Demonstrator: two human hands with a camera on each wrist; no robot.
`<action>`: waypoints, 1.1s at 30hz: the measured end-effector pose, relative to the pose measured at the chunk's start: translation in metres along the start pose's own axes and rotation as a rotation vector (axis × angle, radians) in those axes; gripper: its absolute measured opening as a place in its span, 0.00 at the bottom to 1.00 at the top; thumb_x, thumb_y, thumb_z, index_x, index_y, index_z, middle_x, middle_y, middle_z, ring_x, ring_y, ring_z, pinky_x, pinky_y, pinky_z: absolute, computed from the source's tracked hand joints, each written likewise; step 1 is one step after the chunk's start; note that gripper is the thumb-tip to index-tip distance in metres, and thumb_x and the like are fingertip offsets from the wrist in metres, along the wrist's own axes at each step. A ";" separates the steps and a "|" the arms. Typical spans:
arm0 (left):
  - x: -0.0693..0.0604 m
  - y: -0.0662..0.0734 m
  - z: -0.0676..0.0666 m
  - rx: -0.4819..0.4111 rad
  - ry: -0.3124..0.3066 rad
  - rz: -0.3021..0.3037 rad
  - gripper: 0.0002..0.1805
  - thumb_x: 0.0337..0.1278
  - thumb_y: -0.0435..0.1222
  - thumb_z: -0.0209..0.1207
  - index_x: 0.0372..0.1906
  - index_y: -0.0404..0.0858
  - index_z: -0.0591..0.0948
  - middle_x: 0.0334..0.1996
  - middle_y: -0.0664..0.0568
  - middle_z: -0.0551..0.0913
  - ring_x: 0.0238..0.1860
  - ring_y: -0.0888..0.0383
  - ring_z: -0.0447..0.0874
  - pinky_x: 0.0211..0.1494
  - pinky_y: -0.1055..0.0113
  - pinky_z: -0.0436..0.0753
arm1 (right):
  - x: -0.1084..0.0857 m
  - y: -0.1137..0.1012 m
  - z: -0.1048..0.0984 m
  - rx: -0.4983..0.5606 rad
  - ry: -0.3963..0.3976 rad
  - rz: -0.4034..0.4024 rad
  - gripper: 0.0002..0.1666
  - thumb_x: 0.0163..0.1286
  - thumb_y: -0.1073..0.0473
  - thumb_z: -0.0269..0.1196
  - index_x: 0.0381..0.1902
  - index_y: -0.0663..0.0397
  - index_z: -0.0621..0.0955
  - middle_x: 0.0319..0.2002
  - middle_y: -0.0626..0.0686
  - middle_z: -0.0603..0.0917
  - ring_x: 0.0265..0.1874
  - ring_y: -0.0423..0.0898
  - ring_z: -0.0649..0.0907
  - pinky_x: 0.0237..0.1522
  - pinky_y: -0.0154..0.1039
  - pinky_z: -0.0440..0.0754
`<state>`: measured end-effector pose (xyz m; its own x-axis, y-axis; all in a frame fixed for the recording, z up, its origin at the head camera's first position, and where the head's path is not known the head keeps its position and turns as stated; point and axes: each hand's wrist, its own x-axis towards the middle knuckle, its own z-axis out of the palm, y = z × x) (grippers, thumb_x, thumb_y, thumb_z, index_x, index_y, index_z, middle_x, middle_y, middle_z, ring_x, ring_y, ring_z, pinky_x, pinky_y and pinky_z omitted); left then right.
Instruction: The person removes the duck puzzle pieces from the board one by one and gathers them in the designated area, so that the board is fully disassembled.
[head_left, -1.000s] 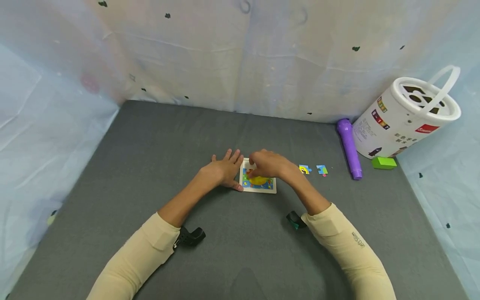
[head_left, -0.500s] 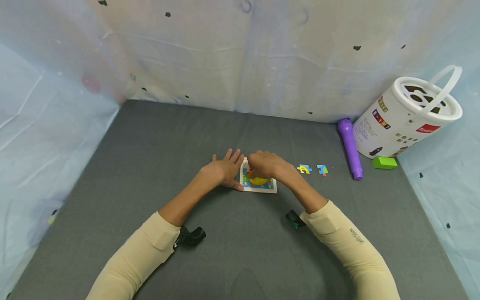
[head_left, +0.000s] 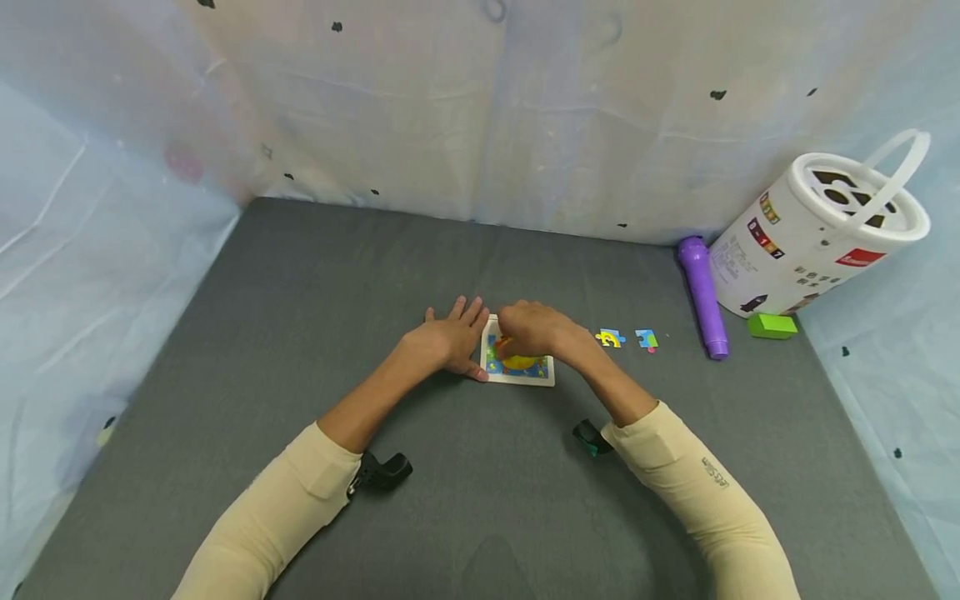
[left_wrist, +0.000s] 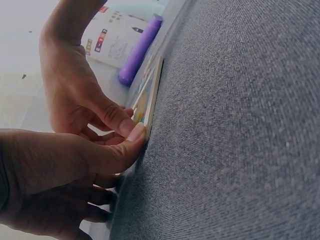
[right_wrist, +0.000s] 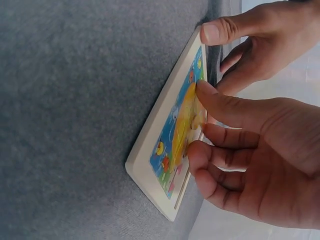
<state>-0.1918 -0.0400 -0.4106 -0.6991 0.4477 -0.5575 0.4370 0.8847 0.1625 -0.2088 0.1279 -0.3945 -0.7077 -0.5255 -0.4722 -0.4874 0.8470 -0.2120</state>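
Pale plastic sheeting [head_left: 375,100] backs a gray cloth-covered table [head_left: 337,275] in the head view, where a person works over a small framed puzzle [head_left: 521,382] at mid-frame. The left hand [head_left: 446,343], fingers straight and fanned, lies along its left edge, apparently to steady it; the right hand [head_left: 536,327] arches over its upper part, fingers bent. Right of center lie a yellow-marked piece [head_left: 611,338] and a green-marked piece [head_left: 647,340], likely kept within reach. A purple microphone-shaped toy [head_left: 703,298], white bucket [head_left: 795,242] and green block [head_left: 772,326] occupy the right side, seemingly out of the way.

Left wrist view: seen nearly edge-on, the puzzle sits flat on the cloth, the left thumb [left_wrist: 136,132] on its corner, the right thumb just beside.

Right wrist view: a yellow figure [right_wrist: 181,135] on blue, half hidden from above, fills mid-frame. The right hand's thumb and curled fingers stand partly apart over it; I cannot tell whether they grip anything. Only the head view shows the loose pieces.
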 end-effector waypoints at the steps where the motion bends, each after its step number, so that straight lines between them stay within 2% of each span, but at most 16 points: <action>1: 0.000 0.000 0.000 0.001 -0.002 -0.001 0.60 0.67 0.62 0.61 0.86 0.39 0.39 0.87 0.44 0.30 0.88 0.42 0.28 0.83 0.30 0.52 | 0.000 0.000 0.000 0.006 0.004 -0.002 0.19 0.72 0.51 0.71 0.50 0.59 0.83 0.44 0.56 0.87 0.42 0.50 0.86 0.45 0.44 0.86; 5: -0.001 0.000 0.000 0.004 -0.004 -0.008 0.61 0.66 0.62 0.61 0.86 0.40 0.39 0.87 0.45 0.30 0.88 0.43 0.28 0.83 0.31 0.52 | 0.000 0.001 0.000 0.032 0.024 -0.028 0.17 0.72 0.53 0.71 0.48 0.59 0.83 0.42 0.55 0.87 0.38 0.48 0.87 0.39 0.40 0.85; 11: 0.000 0.001 0.002 -0.007 -0.004 -0.004 0.61 0.66 0.62 0.61 0.86 0.40 0.39 0.87 0.45 0.31 0.88 0.43 0.28 0.83 0.30 0.51 | 0.000 0.004 0.000 0.088 0.025 -0.091 0.13 0.72 0.55 0.70 0.35 0.56 0.79 0.29 0.52 0.81 0.26 0.43 0.79 0.29 0.33 0.72; 15: 0.001 0.001 0.002 -0.007 -0.005 -0.003 0.60 0.67 0.62 0.60 0.86 0.40 0.39 0.87 0.45 0.30 0.88 0.43 0.28 0.83 0.30 0.52 | -0.001 0.006 -0.003 0.130 0.029 -0.140 0.13 0.74 0.57 0.69 0.33 0.55 0.77 0.26 0.49 0.76 0.22 0.41 0.75 0.28 0.32 0.69; 24: 0.000 0.000 0.001 -0.009 -0.009 -0.010 0.60 0.67 0.62 0.60 0.86 0.40 0.39 0.87 0.45 0.30 0.88 0.43 0.28 0.83 0.31 0.51 | -0.005 0.009 -0.007 0.205 0.053 -0.244 0.13 0.74 0.60 0.68 0.33 0.56 0.75 0.24 0.48 0.73 0.21 0.40 0.71 0.29 0.34 0.67; 29: -0.001 -0.001 0.000 -0.015 -0.011 -0.003 0.60 0.67 0.63 0.60 0.86 0.40 0.38 0.86 0.45 0.29 0.87 0.43 0.27 0.83 0.31 0.51 | -0.003 0.012 -0.005 0.229 0.024 -0.240 0.12 0.75 0.60 0.66 0.33 0.56 0.75 0.25 0.49 0.75 0.22 0.41 0.74 0.30 0.34 0.70; 33: 0.000 -0.001 -0.001 -0.039 -0.025 -0.007 0.56 0.72 0.63 0.54 0.86 0.41 0.37 0.86 0.46 0.28 0.87 0.44 0.25 0.84 0.31 0.48 | -0.002 0.014 -0.003 0.242 0.018 -0.237 0.12 0.76 0.61 0.65 0.33 0.56 0.74 0.25 0.50 0.75 0.22 0.41 0.74 0.30 0.34 0.70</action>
<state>-0.1929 -0.0405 -0.4101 -0.6875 0.4384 -0.5790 0.4094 0.8924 0.1896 -0.2159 0.1405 -0.3937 -0.5993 -0.7096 -0.3705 -0.5058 0.6944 -0.5118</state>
